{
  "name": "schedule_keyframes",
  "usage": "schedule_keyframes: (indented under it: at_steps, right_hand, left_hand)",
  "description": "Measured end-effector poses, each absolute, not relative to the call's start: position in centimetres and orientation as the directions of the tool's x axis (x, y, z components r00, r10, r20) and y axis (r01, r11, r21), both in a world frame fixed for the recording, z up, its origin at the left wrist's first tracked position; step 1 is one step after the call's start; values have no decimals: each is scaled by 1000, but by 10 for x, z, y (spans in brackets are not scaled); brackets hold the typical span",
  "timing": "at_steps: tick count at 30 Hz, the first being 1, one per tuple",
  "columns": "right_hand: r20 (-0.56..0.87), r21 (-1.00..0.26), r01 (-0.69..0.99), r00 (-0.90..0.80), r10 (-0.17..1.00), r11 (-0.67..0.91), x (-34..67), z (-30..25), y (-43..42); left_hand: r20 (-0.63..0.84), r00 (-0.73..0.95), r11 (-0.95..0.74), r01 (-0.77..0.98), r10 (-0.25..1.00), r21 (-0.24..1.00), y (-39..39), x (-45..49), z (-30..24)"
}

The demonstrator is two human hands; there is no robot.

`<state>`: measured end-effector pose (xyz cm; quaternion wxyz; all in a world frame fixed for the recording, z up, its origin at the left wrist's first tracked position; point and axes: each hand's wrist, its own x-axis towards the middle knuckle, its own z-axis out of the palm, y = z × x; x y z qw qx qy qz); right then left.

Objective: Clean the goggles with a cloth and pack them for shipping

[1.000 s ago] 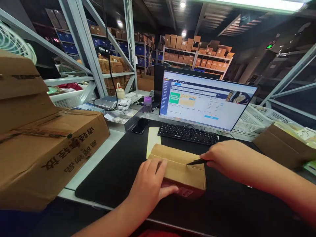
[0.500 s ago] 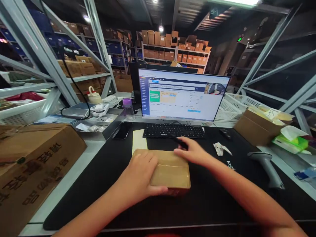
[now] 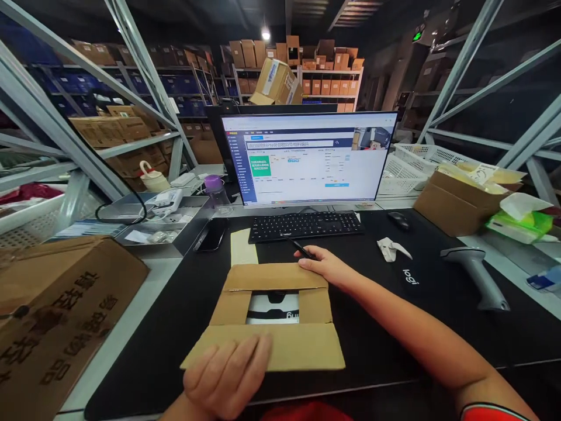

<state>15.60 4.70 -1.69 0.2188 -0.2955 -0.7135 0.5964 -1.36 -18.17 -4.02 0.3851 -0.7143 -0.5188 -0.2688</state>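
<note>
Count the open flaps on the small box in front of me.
4: far flap beside the right hand, which holds a black tool; near flap under the left hand; left flap; right flap. None hidden.

We log a plain kraft-brown carton (image 3: 272, 351), flaps unprinted; the insert (image 3: 272, 309) showing in it is white with black lettering. Pen (image 3: 300, 248), keyboard (image 3: 305, 224) and mat (image 3: 372, 333) all black; the table (image 3: 140, 298) pale grey. On the monitor (image 3: 307, 158) we see a white page, a dark blue bar, one green block. Bottle (image 3: 213, 186) cap purple. Scanner (image 3: 475, 275) grey. Packet (image 3: 519, 225) bright green. Big box (image 3: 56, 316) brown, dark printed characters. Sleeve (image 3: 491, 411) red.
</note>
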Motion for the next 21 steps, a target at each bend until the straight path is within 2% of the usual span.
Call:
schedule_keyframes:
  at_steps: [3, 4, 7, 9, 11, 14, 16, 18, 19, 21]
  right_hand:
    - [-7, -975, 161, -717, 697, 155, 156, -21, 46]
    - [5, -972, 161, -716, 698, 172, 156, -22, 46]
    - [53, -955, 169, -709, 703, 243, 155, -24, 46]
    - [114, -930, 182, -684, 721, 320, 157, -21, 48]
    - [199, -885, 210, -636, 745, 416, 165, -14, 50]
    - [334, -780, 272, -580, 743, 563, 190, 0, 50]
    - [436, -606, 317, -636, 637, 730, 214, 6, 44]
    - [510, -305, 339, -731, 453, 890, 239, 7, 34]
    - [525, -142, 337, -772, 359, 931, 250, 6, 28]
    - [530, 102, 339, -814, 237, 935, 268, 0, 18]
  left_hand:
    - [775, 426, -101, 896, 467, -432, -187, -6, -67]
    - [778, 412, -94, 902, 475, -421, -188, -3, -72]
    - [794, 295, -86, 951, 532, -297, -193, 6, -69]
    - [747, 273, -188, 962, 606, -199, -194, 8, -45]
    - [622, 292, -305, 948, 726, -88, -185, 4, -9]
    - [313, 192, -220, 974, 930, 56, -147, -9, 45]
    - [133, 202, -210, 976, 970, 48, -114, -17, 63]
    - [22, 223, -222, 974, 975, -36, -86, -22, 63]
    - [3, 230, -230, 971, 973, -62, -76, -24, 59]
    - [3, 248, -247, 964, 969, -98, -67, -27, 47]
